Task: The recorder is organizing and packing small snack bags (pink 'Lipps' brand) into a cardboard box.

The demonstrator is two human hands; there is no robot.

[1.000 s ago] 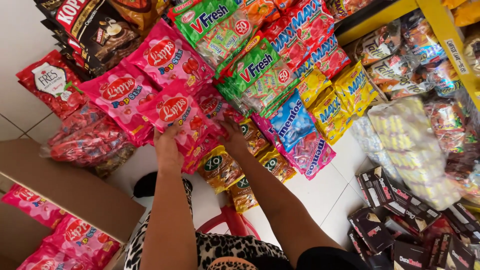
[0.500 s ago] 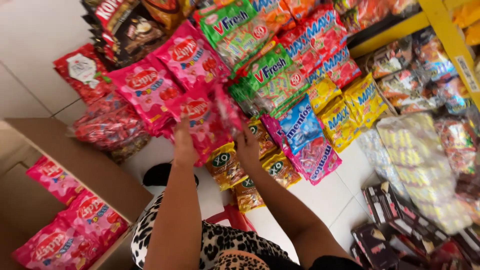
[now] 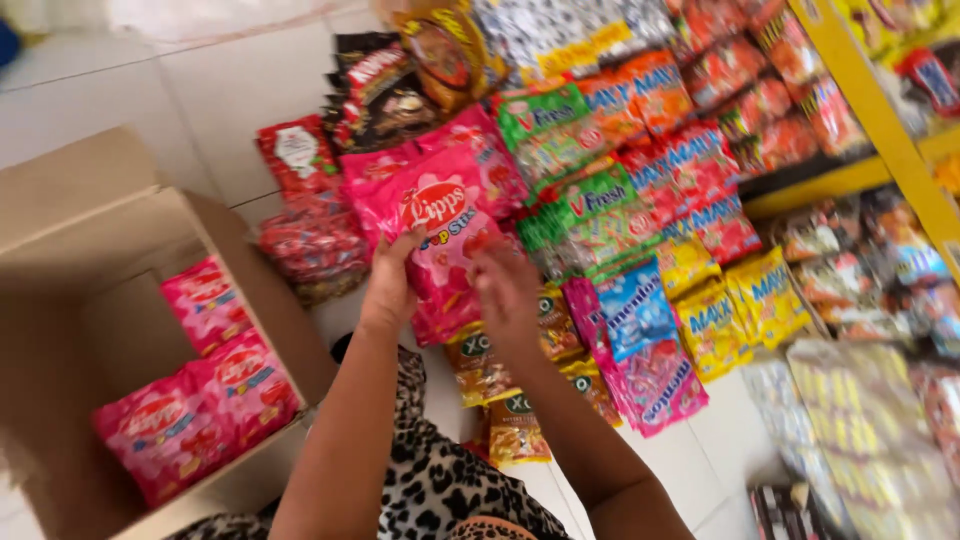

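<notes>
My left hand (image 3: 386, 283) grips the lower left edge of a pink candy bag (image 3: 440, 225) that lies on top of other pink bags on the tiled floor. My right hand (image 3: 508, 288) rests on the same bag's lower right edge. To the left stands an open cardboard box (image 3: 60, 300) with several more pink candy bags (image 3: 200, 400) inside.
Rows of green, orange, blue and yellow sweet packets (image 3: 640, 210) spread across the floor to the right. Dark snack bags (image 3: 375, 90) and a red packet (image 3: 295, 155) lie behind. A yellow shelf edge (image 3: 860, 110) with more packets runs along the right.
The view has swung left, bringing the box further into sight. Both hands have closed in on the top pink bag and now hold its lower edge.
</notes>
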